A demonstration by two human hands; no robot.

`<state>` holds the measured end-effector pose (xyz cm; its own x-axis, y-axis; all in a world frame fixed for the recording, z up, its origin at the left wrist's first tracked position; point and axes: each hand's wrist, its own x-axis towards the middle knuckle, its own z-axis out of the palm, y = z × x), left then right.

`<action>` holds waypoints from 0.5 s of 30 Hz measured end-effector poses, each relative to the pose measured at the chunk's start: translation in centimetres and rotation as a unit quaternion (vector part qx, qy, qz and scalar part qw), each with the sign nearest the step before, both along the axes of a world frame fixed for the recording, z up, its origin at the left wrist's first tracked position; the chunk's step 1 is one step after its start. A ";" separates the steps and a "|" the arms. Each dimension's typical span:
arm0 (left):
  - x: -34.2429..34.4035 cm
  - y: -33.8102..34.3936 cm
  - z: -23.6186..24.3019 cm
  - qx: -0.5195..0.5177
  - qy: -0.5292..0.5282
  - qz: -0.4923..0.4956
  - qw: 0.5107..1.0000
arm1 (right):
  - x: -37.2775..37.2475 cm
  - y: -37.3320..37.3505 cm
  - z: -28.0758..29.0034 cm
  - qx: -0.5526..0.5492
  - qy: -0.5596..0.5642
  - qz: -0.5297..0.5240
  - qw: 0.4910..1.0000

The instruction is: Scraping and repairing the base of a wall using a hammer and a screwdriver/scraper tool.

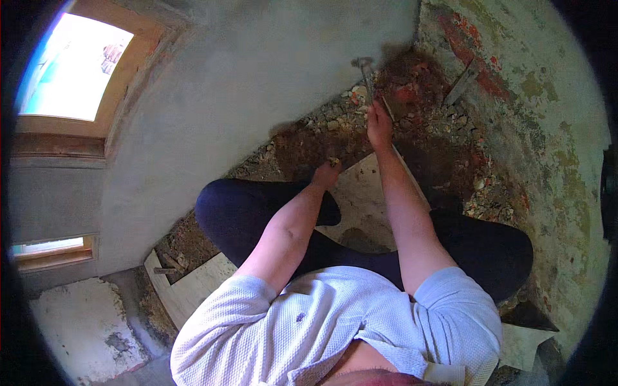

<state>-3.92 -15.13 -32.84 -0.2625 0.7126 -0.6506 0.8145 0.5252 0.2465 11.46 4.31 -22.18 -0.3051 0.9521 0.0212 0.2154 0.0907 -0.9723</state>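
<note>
Head view: right hand point(378, 123) grips metal tool point(365, 72).

Person's wearing a pale, whitish short-sleeved shirt in a waffle-textured knit point(302, 321), kind of loose and rumpled across the chest. There's one tiny dark speck on the front of it. The sleeves stop above the elbow with a plain folded hem, so both forearms are bare all the way down, nothing on the wrists that I can make out, no watch or bands. The left hand point(326, 174) and the right hand point(378, 123) are both bare too, no gloves. Below the shirt it's dark navy trousers point(251, 209), smooth plain fabric, no visible pockets or seams from this angle. Feet are hidden, so can't tell the footwear.
</note>
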 end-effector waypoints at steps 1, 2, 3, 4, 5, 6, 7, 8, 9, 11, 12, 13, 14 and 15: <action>1.1 0.7 1.7 0.000 0.002 -0.061 0.998 | 1.5 -0.5 -2.7 0.010 -0.037 0.002 0.999; 1.4 1.5 3.0 0.006 0.004 -0.067 0.998 | 2.7 -1.3 -5.1 0.025 -0.069 0.008 0.997; 1.6 2.1 3.9 -0.024 -0.065 -0.006 0.998 | 4.3 -2.8 -7.8 -0.042 -0.169 0.037 0.984; 1.5 2.0 4.3 -0.057 -0.133 0.058 0.988 | 5.3 -4.2 -9.5 -0.111 -0.264 0.071 0.955; -0.3 0.4 3.6 -0.056 -0.118 0.075 0.988 | 4.1 -5.4 -8.5 -0.108 -0.251 0.089 0.958; -3.2 -2.0 2.5 -0.044 -0.039 0.086 0.995 | 2.2 -6.2 -6.3 -0.198 -0.226 0.112 0.947; -4.7 -3.0 1.7 -0.033 0.030 0.082 0.996 | 1.3 -6.4 -4.9 -0.290 -0.211 0.121 0.926; -2.7 -1.9 2.1 -0.037 0.015 0.066 0.997 | 2.8 -5.6 -5.7 -0.298 -0.221 0.103 0.923; -0.9 -1.0 2.5 -0.018 0.052 -0.060 0.997 | 3.9 -4.4 -6.6 -0.271 -0.230 0.082 0.931; -1.2 -1.1 2.0 0.007 0.104 -0.166 0.981 | 2.7 -2.5 -5.0 -0.203 -0.181 0.056 0.961; -3.3 -1.7 1.2 0.019 0.135 -0.157 0.978 | 0.2 -2.0 -2.7 -0.164 -0.123 0.046 0.978; -4.0 -1.7 0.4 0.036 0.157 -0.161 0.974 | -1.1 -0.3 -1.2 -0.096 -0.087 0.024 0.991; -1.6 -0.7 0.9 0.034 0.138 -0.176 0.974 | -0.1 1.1 -1.8 -0.044 -0.072 -0.014 0.996; 0.8 0.5 1.5 0.002 0.045 -0.082 0.996 | 1.7 1.7 -2.7 -0.053 -0.090 -0.030 0.994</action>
